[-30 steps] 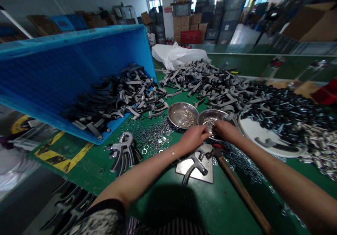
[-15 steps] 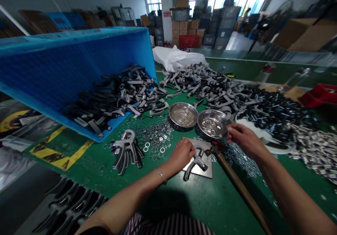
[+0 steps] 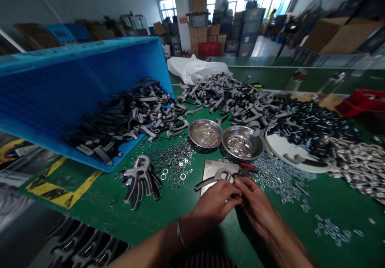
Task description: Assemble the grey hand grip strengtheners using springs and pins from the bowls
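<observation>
My left hand (image 3: pixel 215 202) is closed around the near part of a grey-and-black hand grip handle (image 3: pixel 207 181), whose curved end and coil show past the fingers. That handle lies over a square metal plate (image 3: pixel 207 172). Against it, my right hand (image 3: pixel 255 204) is pinched at the fingertips; whatever they hold is hidden. Just beyond the right fingers is a hammer (image 3: pixel 246 171) with a red mark on its head, its shaft covered by my hand and arm. Two steel bowls stand behind: one with small rings (image 3: pixel 197 134), one with metal pins (image 3: pixel 255 146).
A tipped blue crate (image 3: pixel 164 67) full of handles stands left, with a heap of handles (image 3: pixel 222 95) at the back. Assembled hand grips (image 3: pixel 140 180) lie left of the plate. Loose washers (image 3: pixel 282 180), a white tray lid (image 3: pixel 279 144) and metal sleeves (image 3: pixel 357 164) spread right.
My right hand has moved from the pin bowl down and left to meet my left hand. The handle piece has turned on the plate, its curved end now pointing left.
</observation>
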Motion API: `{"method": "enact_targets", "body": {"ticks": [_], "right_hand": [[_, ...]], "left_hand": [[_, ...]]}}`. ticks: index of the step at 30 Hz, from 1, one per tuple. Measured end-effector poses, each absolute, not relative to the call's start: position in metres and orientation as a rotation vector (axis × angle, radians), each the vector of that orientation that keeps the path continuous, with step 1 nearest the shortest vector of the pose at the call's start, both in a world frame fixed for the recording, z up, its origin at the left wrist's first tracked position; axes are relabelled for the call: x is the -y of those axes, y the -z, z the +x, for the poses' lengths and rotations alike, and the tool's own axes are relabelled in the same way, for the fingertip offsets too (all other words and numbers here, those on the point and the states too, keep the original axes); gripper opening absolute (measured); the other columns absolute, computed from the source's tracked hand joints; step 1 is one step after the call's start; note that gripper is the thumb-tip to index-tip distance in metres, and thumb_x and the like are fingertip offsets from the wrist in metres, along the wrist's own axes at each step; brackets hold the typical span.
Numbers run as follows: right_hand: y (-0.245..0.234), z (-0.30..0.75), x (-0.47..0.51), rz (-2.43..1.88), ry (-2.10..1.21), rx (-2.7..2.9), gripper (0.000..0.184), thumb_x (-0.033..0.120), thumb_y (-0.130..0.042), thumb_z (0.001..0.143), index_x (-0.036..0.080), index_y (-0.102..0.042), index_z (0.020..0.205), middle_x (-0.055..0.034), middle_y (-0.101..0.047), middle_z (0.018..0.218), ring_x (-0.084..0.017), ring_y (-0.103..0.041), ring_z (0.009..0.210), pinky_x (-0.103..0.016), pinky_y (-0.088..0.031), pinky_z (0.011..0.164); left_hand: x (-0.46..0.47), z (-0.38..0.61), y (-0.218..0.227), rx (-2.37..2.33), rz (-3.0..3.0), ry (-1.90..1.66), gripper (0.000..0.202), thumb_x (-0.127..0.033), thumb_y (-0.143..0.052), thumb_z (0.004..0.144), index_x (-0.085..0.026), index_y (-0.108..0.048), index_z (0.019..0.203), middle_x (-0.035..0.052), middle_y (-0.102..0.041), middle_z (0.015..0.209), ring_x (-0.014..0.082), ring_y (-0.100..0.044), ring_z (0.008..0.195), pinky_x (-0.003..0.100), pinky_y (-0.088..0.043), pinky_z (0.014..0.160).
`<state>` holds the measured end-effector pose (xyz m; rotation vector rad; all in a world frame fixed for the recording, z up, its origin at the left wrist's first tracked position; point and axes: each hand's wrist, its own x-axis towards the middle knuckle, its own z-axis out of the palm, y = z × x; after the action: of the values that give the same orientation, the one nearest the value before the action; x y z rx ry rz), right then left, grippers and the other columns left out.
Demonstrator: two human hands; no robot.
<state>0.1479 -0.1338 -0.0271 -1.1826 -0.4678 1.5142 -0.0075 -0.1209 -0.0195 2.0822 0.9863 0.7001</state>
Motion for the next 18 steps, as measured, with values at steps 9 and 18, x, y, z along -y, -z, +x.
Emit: {"method": "enact_targets", "body": {"ticks": [9, 18], "right_hand": [[0.029, 0.154, 0.146, -1.262, -1.456, 0.742, 0.034, 0.051, -0.073, 0.081, 0.020, -0.062, 0.091, 0.0010, -0.061, 0.072, -0.015, -0.057, 0.060, -0.028, -0.047, 0.059], [0.058, 0.247, 0.159, -1.906, -0.340, 2.024, 0.027, 0.043, -0.052, 0.090, 0.020, -0.061, 0.100, -0.0159, -0.064, 0.095, -0.034, -0.060, 0.088, -0.048, -0.048, 0.079]], "left_hand": [[0.116, 0.002, 0.028, -1.053, 1.901, -0.809, 0.011, -0.026, -0.059, 0.095, -0.021, -0.069, 0.096, 0.0030, -0.071, 0.095, 0.0176, -0.064, 0.092, 0.029, -0.048, 0.086], [0.046, 0.015, 0.041, -1.365, 2.200, -0.699, 0.019, -0.032, -0.066, 0.091, -0.016, -0.062, 0.081, 0.0040, -0.064, 0.091, 0.0203, -0.057, 0.094, 0.035, -0.039, 0.088]]}}
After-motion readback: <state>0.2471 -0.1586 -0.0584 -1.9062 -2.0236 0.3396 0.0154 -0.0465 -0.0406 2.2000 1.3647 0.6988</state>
